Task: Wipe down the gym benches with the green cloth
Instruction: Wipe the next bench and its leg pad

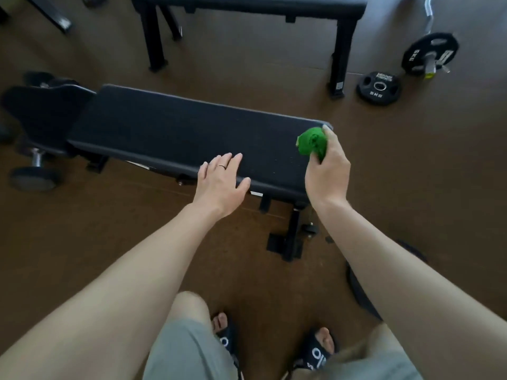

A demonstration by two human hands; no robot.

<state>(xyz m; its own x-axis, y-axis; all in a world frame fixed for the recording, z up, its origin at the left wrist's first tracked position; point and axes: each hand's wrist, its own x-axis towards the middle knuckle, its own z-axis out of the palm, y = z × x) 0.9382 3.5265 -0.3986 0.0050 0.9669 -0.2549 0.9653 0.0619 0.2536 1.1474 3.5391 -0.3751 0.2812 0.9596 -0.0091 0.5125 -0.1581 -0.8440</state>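
A black padded gym bench (170,133) lies across the middle of the view, its seat pad at the left end. My right hand (327,171) grips a bunched green cloth (312,144) over the bench's right end, close to the pad's corner. My left hand (222,183) is over the near edge of the pad with fingers spread and straight, holding nothing. A second black bench (247,6) stands farther back, its legs reaching the brown floor.
Dumbbells (34,171) lie on the floor at the left, beside the bench. A 5 kg weight plate (378,87) lies flat at the right, behind it a barbell with a plate (429,54). Another dark plate (362,294) lies near my right arm. My sandalled feet (315,349) stand below.
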